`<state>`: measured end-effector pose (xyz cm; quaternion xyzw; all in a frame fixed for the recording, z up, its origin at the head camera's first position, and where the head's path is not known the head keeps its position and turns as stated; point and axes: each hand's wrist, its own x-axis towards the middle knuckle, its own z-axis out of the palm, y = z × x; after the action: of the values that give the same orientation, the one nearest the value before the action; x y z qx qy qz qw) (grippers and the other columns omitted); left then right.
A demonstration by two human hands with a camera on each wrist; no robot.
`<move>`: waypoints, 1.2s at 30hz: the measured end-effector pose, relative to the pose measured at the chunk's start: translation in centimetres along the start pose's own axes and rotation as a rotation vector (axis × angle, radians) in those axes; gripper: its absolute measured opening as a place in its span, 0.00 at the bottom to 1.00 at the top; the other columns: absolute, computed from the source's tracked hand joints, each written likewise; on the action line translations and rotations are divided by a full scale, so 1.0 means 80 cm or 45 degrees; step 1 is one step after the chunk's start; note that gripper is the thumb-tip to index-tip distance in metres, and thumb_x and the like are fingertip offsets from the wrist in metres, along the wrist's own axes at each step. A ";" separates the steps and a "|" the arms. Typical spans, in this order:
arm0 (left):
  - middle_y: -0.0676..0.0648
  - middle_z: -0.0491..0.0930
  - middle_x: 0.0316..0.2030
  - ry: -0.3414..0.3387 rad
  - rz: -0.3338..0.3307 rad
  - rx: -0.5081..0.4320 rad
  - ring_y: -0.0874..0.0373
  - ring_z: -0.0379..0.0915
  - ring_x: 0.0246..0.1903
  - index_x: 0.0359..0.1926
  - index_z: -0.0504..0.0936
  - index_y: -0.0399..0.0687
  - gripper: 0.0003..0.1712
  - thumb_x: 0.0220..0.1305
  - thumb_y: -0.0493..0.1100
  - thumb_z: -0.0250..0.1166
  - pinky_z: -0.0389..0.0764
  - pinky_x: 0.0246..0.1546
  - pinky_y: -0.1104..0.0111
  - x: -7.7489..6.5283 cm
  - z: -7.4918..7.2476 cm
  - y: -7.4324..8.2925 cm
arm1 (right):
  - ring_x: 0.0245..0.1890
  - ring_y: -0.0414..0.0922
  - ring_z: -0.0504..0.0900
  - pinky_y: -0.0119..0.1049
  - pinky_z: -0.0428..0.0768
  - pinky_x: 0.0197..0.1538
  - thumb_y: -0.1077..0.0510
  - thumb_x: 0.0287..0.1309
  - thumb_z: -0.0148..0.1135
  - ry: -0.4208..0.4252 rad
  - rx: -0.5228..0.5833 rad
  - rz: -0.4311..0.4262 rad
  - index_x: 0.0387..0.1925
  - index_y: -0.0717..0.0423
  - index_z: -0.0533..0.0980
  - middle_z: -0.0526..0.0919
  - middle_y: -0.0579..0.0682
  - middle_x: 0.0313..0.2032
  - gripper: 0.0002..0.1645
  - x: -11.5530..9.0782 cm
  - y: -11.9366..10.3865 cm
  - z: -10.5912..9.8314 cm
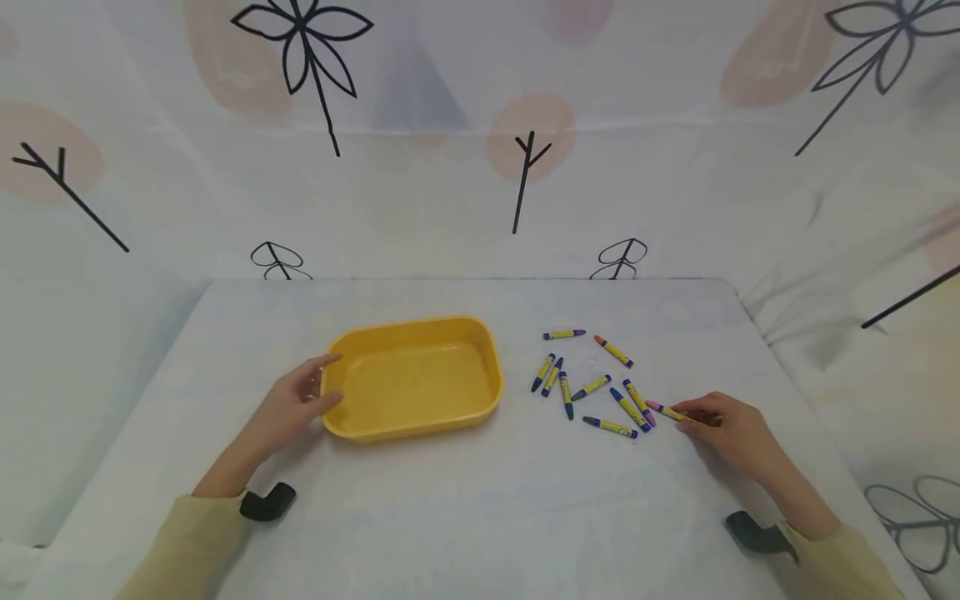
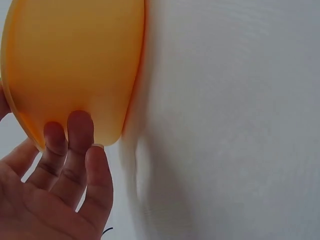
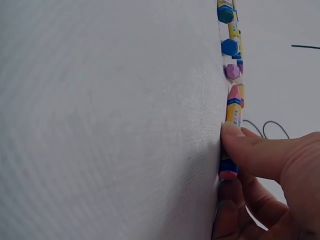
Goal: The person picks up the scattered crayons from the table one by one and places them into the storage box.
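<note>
A shallow yellow plastic tray [image 1: 412, 431] stands left of centre on the table. My left hand [image 1: 292, 404] grips its left end, with several fingers [image 2: 80, 132] against the outer wall in the left wrist view and the thumb over the rim. To the right, my right hand [image 1: 723, 429] pinches a pink crayon [image 1: 665, 410] in a yellow wrapper between thumb and fingers. That pink crayon [image 3: 233, 107] lies low along the tabletop in the right wrist view, its tip pointing toward the other crayons.
Several loose crayons lie between the tray and my right hand, among them an orange crayon [image 1: 613, 351], a purple crayon [image 1: 564, 334], a blue crayon [image 1: 628, 408] and a green crayon [image 1: 610, 427]. A patterned cloth [image 1: 420, 200] hangs behind the white-covered table [image 1: 480, 517].
</note>
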<state>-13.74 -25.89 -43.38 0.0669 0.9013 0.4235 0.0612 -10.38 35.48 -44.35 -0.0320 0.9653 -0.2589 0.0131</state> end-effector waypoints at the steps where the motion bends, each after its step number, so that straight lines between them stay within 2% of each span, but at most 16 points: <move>1: 0.43 0.71 0.41 -0.010 -0.005 -0.007 0.48 0.71 0.39 0.71 0.67 0.50 0.34 0.67 0.45 0.66 0.75 0.32 0.69 0.000 0.000 0.000 | 0.35 0.47 0.78 0.32 0.75 0.34 0.62 0.55 0.72 -0.004 -0.005 -0.004 0.43 0.61 0.84 0.81 0.49 0.35 0.13 0.000 0.000 -0.001; 6: 0.42 0.70 0.41 -0.043 -0.013 -0.044 0.47 0.69 0.40 0.72 0.66 0.52 0.34 0.68 0.43 0.66 0.74 0.32 0.68 0.003 -0.001 0.002 | 0.34 0.48 0.79 0.35 0.75 0.33 0.65 0.55 0.71 0.002 -0.024 -0.046 0.41 0.62 0.85 0.80 0.50 0.34 0.11 0.001 -0.001 -0.003; 11: 0.43 0.68 0.41 -0.059 -0.003 -0.060 0.47 0.68 0.41 0.73 0.66 0.51 0.34 0.67 0.42 0.65 0.73 0.33 0.68 0.003 -0.001 0.002 | 0.33 0.47 0.78 0.33 0.75 0.31 0.67 0.55 0.70 0.078 -0.059 -0.120 0.41 0.60 0.85 0.82 0.49 0.35 0.10 0.000 -0.003 -0.010; 15: 0.42 0.69 0.43 -0.081 0.008 -0.082 0.47 0.68 0.40 0.73 0.65 0.52 0.35 0.68 0.41 0.65 0.74 0.33 0.68 0.003 -0.001 0.002 | 0.32 0.45 0.77 0.31 0.76 0.31 0.67 0.55 0.70 0.103 -0.051 -0.185 0.42 0.58 0.85 0.83 0.50 0.36 0.11 0.001 -0.022 -0.019; 20: 0.42 0.70 0.44 -0.101 0.009 -0.088 0.47 0.70 0.39 0.73 0.65 0.53 0.34 0.68 0.41 0.64 0.76 0.30 0.69 0.001 0.001 0.003 | 0.33 0.43 0.76 0.30 0.77 0.33 0.65 0.58 0.70 0.062 -0.008 -0.274 0.44 0.56 0.85 0.83 0.46 0.36 0.11 0.013 -0.067 -0.030; 24: 0.42 0.72 0.46 -0.120 0.024 -0.105 0.47 0.72 0.40 0.73 0.65 0.52 0.35 0.68 0.39 0.64 0.78 0.32 0.68 -0.001 0.002 0.005 | 0.35 0.43 0.77 0.32 0.79 0.36 0.66 0.59 0.69 0.020 0.031 -0.372 0.44 0.54 0.85 0.83 0.43 0.36 0.11 0.033 -0.110 -0.030; 27: 0.41 0.74 0.51 -0.140 0.041 -0.125 0.46 0.74 0.43 0.73 0.65 0.52 0.35 0.68 0.39 0.64 0.81 0.37 0.66 -0.001 0.002 0.007 | 0.38 0.43 0.78 0.34 0.80 0.37 0.66 0.60 0.68 -0.042 0.085 -0.443 0.44 0.53 0.85 0.83 0.42 0.36 0.11 0.050 -0.142 -0.021; 31: 0.39 0.69 0.66 -0.154 0.057 -0.114 0.41 0.73 0.55 0.74 0.65 0.52 0.35 0.69 0.43 0.65 0.81 0.50 0.55 -0.001 0.001 0.008 | 0.38 0.43 0.78 0.36 0.81 0.38 0.63 0.62 0.67 -0.170 0.179 -0.533 0.45 0.52 0.85 0.83 0.41 0.36 0.10 0.073 -0.186 -0.002; 33: 0.39 0.64 0.70 -0.174 0.044 -0.120 0.40 0.71 0.58 0.74 0.65 0.53 0.35 0.69 0.45 0.65 0.81 0.49 0.53 -0.002 0.000 0.007 | 0.37 0.42 0.78 0.36 0.80 0.37 0.62 0.63 0.67 -0.231 0.211 -0.572 0.45 0.51 0.85 0.83 0.41 0.36 0.10 0.084 -0.210 0.007; 36: 0.38 0.62 0.71 -0.216 0.011 -0.133 0.39 0.72 0.57 0.74 0.64 0.55 0.35 0.69 0.48 0.65 0.83 0.41 0.57 -0.001 0.000 0.006 | 0.35 0.42 0.77 0.35 0.79 0.37 0.62 0.63 0.66 -0.309 0.225 -0.660 0.46 0.53 0.85 0.84 0.43 0.39 0.10 0.100 -0.242 0.021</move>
<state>-13.59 -25.63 -43.01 0.1030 0.8692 0.4632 0.1390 -17.19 17.40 -36.16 -0.3069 0.8900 -0.3309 0.0648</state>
